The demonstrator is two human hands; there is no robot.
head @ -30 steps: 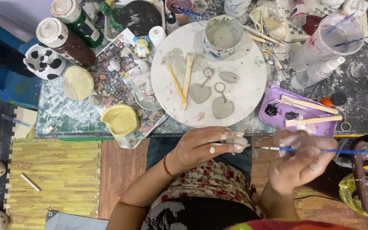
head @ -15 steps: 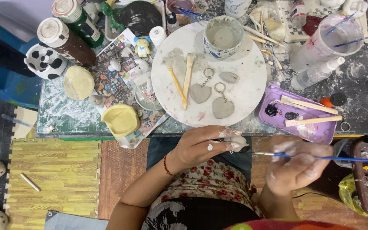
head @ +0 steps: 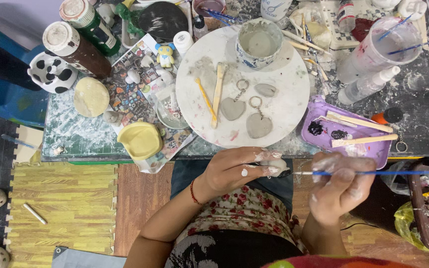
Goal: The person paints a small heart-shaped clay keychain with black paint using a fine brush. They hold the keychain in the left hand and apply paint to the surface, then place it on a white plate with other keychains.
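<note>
Left hand (head: 234, 171), centre of frame below the desk (head: 75, 134) edge, pinches a small white clay piece (head: 276, 166) at its fingertips. Right hand (head: 341, 186), lower right, grips a thin blue paintbrush (head: 373, 173) held level, dark tip touching the piece. Above them: round white board (head: 284, 106) with two grey clay hearts (head: 247, 116) on keyrings, purple palette (head: 319, 141) to its right.

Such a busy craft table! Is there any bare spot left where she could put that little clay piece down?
The round white board has bare room along its right side, past the two clay hearts. The paint-smeared tabletop is free between the tan clay disc and the yellow lid. The far edge, around the bottles and brush cup, is crowded.
</note>
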